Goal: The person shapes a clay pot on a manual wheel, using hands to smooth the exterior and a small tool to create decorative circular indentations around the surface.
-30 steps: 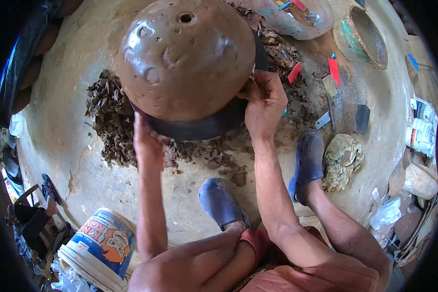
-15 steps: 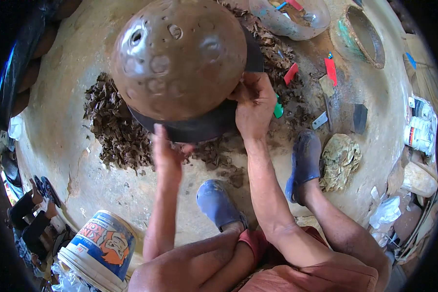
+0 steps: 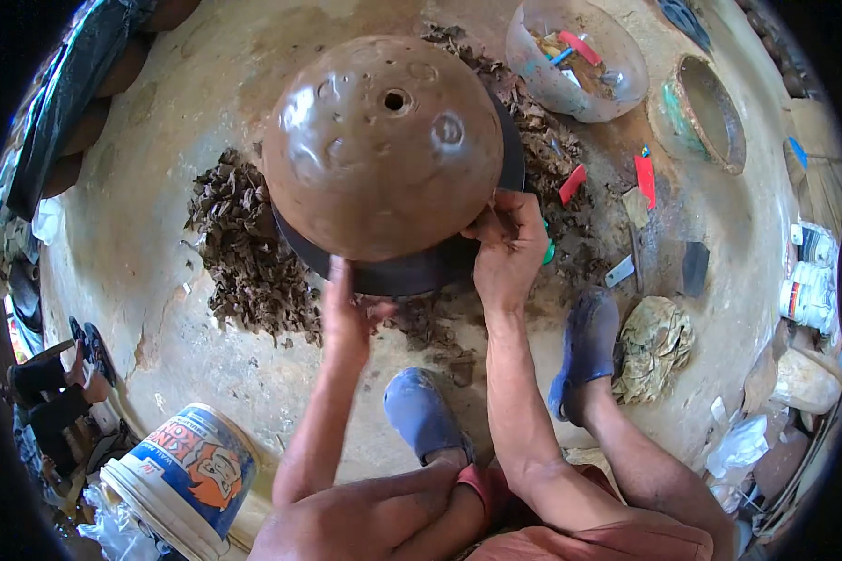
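A brown wet-clay dome (image 3: 374, 182), like an upturned round pot, sits on a dark turntable (image 3: 393, 278). It has one dark hole near its top and several round marks on its shiny surface. My right hand (image 3: 507, 257) is closed in a pinch at the dome's lower right edge. Whatever lies between those fingers is mostly hidden, too small to name. At the turntable's near edge, my left hand (image 3: 348, 320) reaches up with its fingers stretched and thumb apart, slightly blurred, holding nothing visible.
Clay shavings (image 3: 243, 252) are heaped around the turntable. At the far right stand a translucent basin (image 3: 617, 98) with scraps and a round, open vessel (image 3: 674, 112). Red scraper pieces (image 3: 646, 182) and a crumpled cloth (image 3: 655, 346) lie rightward. A paint bucket (image 3: 196, 467) stands near left.
The view has shifted, so the whole scene sits lower and mostly further right. The dome has turned: its hole and round marks show in different places. Both hands remain by the turntable.
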A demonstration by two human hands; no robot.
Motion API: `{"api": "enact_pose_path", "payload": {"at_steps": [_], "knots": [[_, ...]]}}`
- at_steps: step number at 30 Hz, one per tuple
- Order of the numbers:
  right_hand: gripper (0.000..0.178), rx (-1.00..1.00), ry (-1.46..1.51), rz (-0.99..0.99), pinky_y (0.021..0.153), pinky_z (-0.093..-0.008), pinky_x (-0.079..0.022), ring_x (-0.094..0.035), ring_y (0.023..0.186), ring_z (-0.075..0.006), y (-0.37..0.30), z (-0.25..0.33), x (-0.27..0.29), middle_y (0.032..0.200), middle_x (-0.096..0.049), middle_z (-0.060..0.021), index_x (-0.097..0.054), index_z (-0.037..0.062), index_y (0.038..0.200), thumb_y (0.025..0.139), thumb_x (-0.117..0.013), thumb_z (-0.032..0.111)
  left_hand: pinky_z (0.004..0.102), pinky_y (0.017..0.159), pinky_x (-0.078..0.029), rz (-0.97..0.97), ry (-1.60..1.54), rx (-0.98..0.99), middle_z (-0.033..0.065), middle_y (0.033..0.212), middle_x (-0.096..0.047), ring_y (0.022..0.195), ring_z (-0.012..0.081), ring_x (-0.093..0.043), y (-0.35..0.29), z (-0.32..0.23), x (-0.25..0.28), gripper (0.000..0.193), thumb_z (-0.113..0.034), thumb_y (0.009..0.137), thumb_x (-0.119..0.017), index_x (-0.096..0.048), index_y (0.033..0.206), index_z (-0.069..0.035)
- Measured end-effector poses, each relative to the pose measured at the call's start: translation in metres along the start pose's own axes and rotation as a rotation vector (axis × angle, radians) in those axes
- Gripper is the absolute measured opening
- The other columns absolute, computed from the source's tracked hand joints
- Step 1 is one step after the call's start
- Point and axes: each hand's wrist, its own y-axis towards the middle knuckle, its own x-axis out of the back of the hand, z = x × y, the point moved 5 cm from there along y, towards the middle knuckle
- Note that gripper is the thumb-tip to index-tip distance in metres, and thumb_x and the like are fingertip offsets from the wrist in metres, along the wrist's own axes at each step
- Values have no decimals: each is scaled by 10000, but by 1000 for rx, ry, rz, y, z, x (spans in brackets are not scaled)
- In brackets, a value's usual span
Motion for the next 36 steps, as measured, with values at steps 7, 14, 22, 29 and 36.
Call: {"api": "enact_pose_path", "payload": {"at_steps": [7, 14, 22, 29, 36], "knots": [[153, 45, -81, -62, 713, -254, -616, -734, 916, -107, -1, 16, 4, 1084, -751, -52, -696, 4, 1215, 1092, -621, -50, 472, 1003, -595, -230, -52, -337, 204, 1468, -687, 1253, 314, -729, 35, -11, 6, 904, -745, 1074, -572, -496, 1587, -4], [178, 217, -187, -54, 697, -260, -611, -719, 897, -122, 9, 49, 4, 1128, -758, -84, -777, -2, 1227, 1066, -703, -24, 398, 767, -644, 146, -27, 160, 207, 1388, -714, 1019, 316, -783, -25, 44, -33, 858, -762, 1067, -554, -449, 1579, -82], [213, 361, -401, 51, 700, -282, -567, -700, 880, -135, 14, 111, -27, 1055, -742, -67, -839, 27, 1209, 1006, -787, -8, 433, 1054, -530, -83, -111, -342, 107, 1374, -728, 1223, 198, -685, 64, -33, 47, 703, -673, 1111, -574, -621, 1432, -48], [200, 592, -561, 113, 781, -296, -590, -711, 942, -165, 20, 135, -33, 1078, -747, -85, -849, 17, 1199, 1006, -796, 3, 407, 813, -634, 260, -27, 209, 218, 1407, -687, 983, 314, -790, -44, 55, -49, 960, -751, 1045, -611, -335, 1653, -60], [192, 646, -561, 182, 750, -315, -585, -707, 916, -167, 20, 160, -60, 1033, -725, -91, -846, 4, 1175, 990, -803, -23, 321, 682, -588, -120, -354, -285, 43, 1139, -727, 930, 163, -736, 52, -41, 31, 537, -624, 1131, -575, -593, 1303, -116]]}}
